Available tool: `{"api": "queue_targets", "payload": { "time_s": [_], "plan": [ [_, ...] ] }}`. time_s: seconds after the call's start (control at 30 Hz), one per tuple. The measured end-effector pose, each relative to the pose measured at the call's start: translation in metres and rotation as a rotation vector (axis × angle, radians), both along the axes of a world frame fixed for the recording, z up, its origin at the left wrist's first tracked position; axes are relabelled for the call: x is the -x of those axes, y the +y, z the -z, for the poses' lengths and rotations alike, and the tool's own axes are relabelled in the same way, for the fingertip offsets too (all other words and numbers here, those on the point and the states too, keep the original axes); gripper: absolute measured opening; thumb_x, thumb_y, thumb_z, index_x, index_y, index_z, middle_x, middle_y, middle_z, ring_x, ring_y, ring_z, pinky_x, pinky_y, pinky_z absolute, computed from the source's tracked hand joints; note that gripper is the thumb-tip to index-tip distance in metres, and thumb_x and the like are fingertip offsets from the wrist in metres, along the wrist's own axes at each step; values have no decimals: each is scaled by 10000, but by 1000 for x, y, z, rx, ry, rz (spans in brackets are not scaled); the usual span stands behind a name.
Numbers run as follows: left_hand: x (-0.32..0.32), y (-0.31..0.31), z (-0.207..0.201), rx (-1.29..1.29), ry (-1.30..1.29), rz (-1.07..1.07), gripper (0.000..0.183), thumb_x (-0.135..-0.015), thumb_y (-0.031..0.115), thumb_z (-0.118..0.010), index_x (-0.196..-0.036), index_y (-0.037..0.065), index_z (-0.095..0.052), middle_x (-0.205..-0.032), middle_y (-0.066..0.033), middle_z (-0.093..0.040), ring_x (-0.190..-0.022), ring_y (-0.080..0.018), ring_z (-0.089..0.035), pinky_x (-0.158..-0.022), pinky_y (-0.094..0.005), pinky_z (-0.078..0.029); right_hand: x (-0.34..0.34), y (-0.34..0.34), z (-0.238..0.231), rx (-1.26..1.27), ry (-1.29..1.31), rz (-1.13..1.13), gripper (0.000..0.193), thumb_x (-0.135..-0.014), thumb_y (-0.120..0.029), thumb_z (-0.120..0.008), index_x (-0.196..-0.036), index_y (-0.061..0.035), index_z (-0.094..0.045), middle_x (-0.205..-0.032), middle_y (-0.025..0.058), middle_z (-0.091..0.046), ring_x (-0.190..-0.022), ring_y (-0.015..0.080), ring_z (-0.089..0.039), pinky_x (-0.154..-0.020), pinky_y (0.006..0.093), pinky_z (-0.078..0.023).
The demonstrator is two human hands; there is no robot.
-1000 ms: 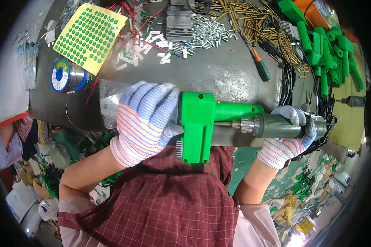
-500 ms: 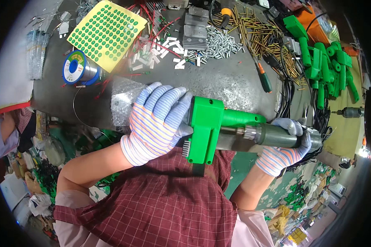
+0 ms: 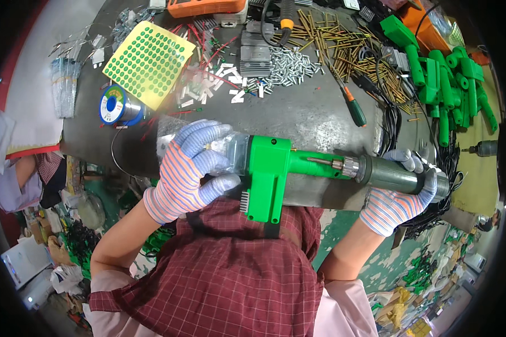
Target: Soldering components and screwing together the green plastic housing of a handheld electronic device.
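A green plastic tool housing (image 3: 269, 174) with a handle (image 3: 315, 164) lies over the bench's near edge, a black-and-clear block (image 3: 239, 153) at its left end. My left hand (image 3: 191, 165), in a striped knit glove, is curled around that clear end, thumb below and fingers above. In my right hand (image 3: 405, 194), gloved alike, is a dark grey-green electric screwdriver (image 3: 385, 175), its bit pointing left. The bit tip (image 3: 315, 160) is in front of the handle, apart from the housing's body. Beneath my left fingers a clear plastic sheet (image 3: 166, 132) partly shows.
Behind lie a yellow sheet of green stickers (image 3: 149, 62), a solder spool (image 3: 118, 106), white connectors (image 3: 208, 84), silver screws (image 3: 292, 67) and long brassy screws (image 3: 348, 50). A hand screwdriver (image 3: 354, 109) and green housings (image 3: 447, 84) are at the right.
The electric screwdriver has drawn back to the right, its bit out from the housing's body. My left hand has shifted left, opening its fingers somewhat and uncovering the clear end.
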State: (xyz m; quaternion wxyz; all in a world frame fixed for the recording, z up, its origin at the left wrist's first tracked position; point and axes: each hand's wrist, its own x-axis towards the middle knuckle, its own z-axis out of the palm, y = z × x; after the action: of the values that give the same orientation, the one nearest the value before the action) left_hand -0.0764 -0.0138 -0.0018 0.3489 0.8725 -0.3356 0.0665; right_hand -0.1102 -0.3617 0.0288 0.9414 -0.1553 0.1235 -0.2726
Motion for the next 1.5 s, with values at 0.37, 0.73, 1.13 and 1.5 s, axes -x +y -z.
{"api": "queue_targets", "payload": {
  "time_s": [0.37,0.73,1.13,1.5],
  "plan": [
    [-16,-15,2,-98,18,-24,666,-754,560,-747,-1215,97,-617,-1141,-108,-642,-1006,-323,-611,-890,-468,-444,-12,12,6,-6,13,0,391,-855,-207,-702,-1155,20,-597,-808,64,-557,-754,211,-515,-883,413,-469],
    [-19,-14,4,-147,16,28,629,-760,569,-717,-1196,119,-658,-1175,-73,-633,-1011,-303,-605,-892,-457,-439,-24,25,8,-59,96,7,193,-850,-167,-705,-944,-35,-600,-801,45,-558,-721,194,-523,-842,407,-486],
    [-24,-15,9,-99,-8,62,621,-765,576,-698,-1170,108,-645,-1119,-69,-642,-985,-284,-595,-872,-445,-437,-30,23,11,9,128,-51,178,-819,-112,-695,-945,-51,-584,-778,23,-559,-704,178,-523,-805,379,-491],
    [-27,-14,14,-31,-80,42,659,-797,632,-640,-1176,93,-644,-1092,-92,-637,-968,-305,-596,-863,-445,-442,-34,22,10,-27,127,-60,136,-799,-129,-712,-858,-63,-609,-773,28,-592,-694,187,-541,-781,387,-497]
  ]
}}
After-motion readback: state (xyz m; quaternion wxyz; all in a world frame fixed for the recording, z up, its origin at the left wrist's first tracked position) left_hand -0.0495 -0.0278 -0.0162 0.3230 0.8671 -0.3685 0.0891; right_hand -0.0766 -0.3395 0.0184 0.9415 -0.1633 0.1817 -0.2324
